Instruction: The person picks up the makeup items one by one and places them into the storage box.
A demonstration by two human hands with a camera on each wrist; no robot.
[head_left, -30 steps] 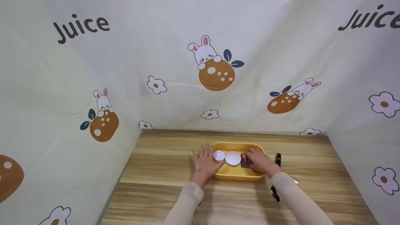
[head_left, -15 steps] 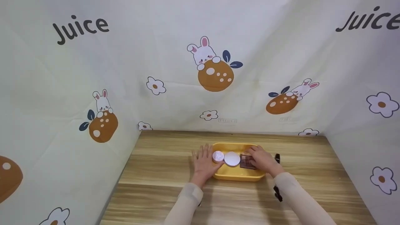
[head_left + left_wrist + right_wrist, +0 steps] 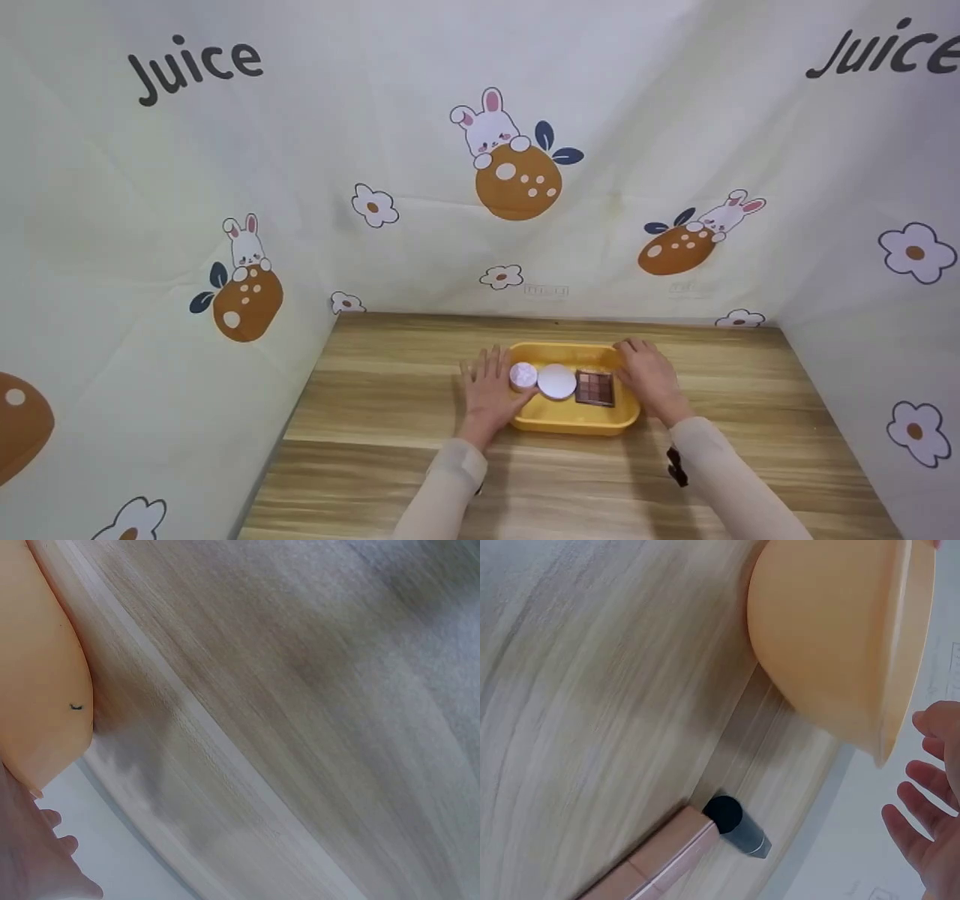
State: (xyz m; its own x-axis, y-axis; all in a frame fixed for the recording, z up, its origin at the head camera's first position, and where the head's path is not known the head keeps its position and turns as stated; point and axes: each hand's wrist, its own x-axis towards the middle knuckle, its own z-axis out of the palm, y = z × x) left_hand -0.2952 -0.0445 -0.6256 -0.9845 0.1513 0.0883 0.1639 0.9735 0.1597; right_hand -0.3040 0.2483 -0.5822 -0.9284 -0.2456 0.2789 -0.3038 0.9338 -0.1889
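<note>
A yellow tray (image 3: pixel 574 429) on the wooden table holds a small round pale-lidded container (image 3: pixel 523 376), a larger round white compact (image 3: pixel 556 382) and a square eyeshadow palette (image 3: pixel 595 389), side by side in a row. My left hand (image 3: pixel 491 397) rests at the tray's left end, fingers straight and spread, with the thumb over the rim by the small container. At the opposite end is my right hand (image 3: pixel 651 379), its fingertips by the far right corner of the rim. The right wrist view shows those fingers (image 3: pixel 922 787) loosely bent, with nothing held.
In the right wrist view, a rose-coloured rectangular stick (image 3: pixel 656 855) and a dark capped cylinder (image 3: pixel 739 829) lie on the table near the tray; the right arm hides them in the head view. Patterned fabric (image 3: pixel 420 247) walls in the table at the back and sides.
My right hand has let go of the eyeshadow palette, which now lies fully visible in the tray, and has moved right to the tray's rim. The left hand has stayed put.
</note>
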